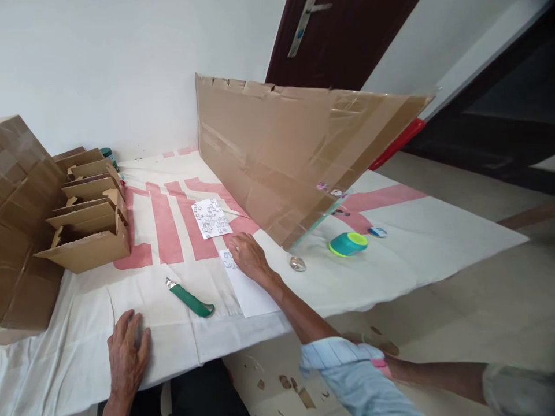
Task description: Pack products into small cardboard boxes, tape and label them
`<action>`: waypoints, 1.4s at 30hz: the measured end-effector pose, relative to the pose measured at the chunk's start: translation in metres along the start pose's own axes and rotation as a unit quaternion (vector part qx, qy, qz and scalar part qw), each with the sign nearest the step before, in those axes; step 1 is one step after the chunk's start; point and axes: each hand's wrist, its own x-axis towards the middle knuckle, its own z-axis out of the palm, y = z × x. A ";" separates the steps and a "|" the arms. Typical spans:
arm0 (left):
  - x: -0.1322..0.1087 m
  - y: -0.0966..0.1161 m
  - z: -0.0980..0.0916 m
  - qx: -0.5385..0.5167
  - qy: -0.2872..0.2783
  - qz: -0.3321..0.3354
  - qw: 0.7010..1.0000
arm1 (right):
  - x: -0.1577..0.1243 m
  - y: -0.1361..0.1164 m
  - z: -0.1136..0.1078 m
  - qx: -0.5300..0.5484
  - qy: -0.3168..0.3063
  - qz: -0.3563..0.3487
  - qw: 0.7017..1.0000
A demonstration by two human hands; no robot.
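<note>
In the head view, a table (455, 237) under a pale cloth with pink markings carries the things. The right hand (249, 257), reaching in from a rolled light-blue sleeve (333, 361), lies palm down over the top of a sheet of paper (251, 294). Its fingers are bent and close together; I cannot tell whether the grip has hold of the sheet or only rests on it. Small drawn shapes show on the sheet just left of the fingers, and the rest of its visible face is blank.

Just beyond that hand lies a smaller white paper (211, 218) covered in little drawings. The left hand (128, 352) rests palm down near the front edge of the table, its fingers loosely spread and its grip holding nothing. Between the two hands, nearer the sheet, lies a green-handled cutter (191, 299) with its metal tip pointing away to the left.

A large cardboard panel (277, 144) stands tilted behind the right hand. To its right are a teal and yellow roll (348, 244) and a small shiny oval thing (298, 264). At the left, cardboard holders (89, 251) stand in a row beside a big cardboard box (26, 231).
</note>
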 end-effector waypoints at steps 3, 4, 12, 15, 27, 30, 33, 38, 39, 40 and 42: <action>-0.001 -0.001 0.000 0.010 -0.007 -0.001 1.000 | 0.017 0.016 0.014 -0.007 -0.029 -0.002 1.000; -0.001 -0.002 0.000 0.012 -0.008 0.003 1.000 | 0.020 0.021 0.018 -0.010 -0.039 -0.002 0.999; -0.001 -0.003 0.004 0.025 0.050 0.051 0.997 | 0.021 0.039 0.027 -0.039 -0.104 -0.005 0.994; -0.002 -0.005 0.004 0.029 0.054 0.061 0.996 | 0.019 0.040 0.024 -0.048 -0.118 -0.009 0.992; -0.003 -0.024 0.010 0.063 0.031 0.088 0.994 | 0.026 0.040 0.019 -0.083 -0.126 0.006 0.989; -0.002 -0.022 0.008 0.067 0.035 0.090 0.993 | 0.028 0.041 0.020 -0.089 -0.125 0.006 0.988; -0.001 -0.019 0.006 0.074 0.036 0.095 0.992 | 0.027 0.042 0.019 -0.092 -0.122 0.004 0.988; -0.001 -0.020 0.007 0.078 0.030 0.096 0.992 | 0.024 0.042 0.018 -0.094 -0.116 0.002 0.989; -0.002 -0.020 0.007 0.076 0.031 0.097 0.992 | 0.023 0.043 0.017 -0.094 -0.116 0.003 0.989; -0.002 -0.021 0.007 0.075 0.031 0.099 0.992 | 0.023 0.043 0.017 -0.094 -0.115 0.004 0.989; -0.003 -0.021 0.007 0.073 0.029 0.099 0.992 | 0.022 0.043 0.016 -0.093 -0.117 0.006 0.989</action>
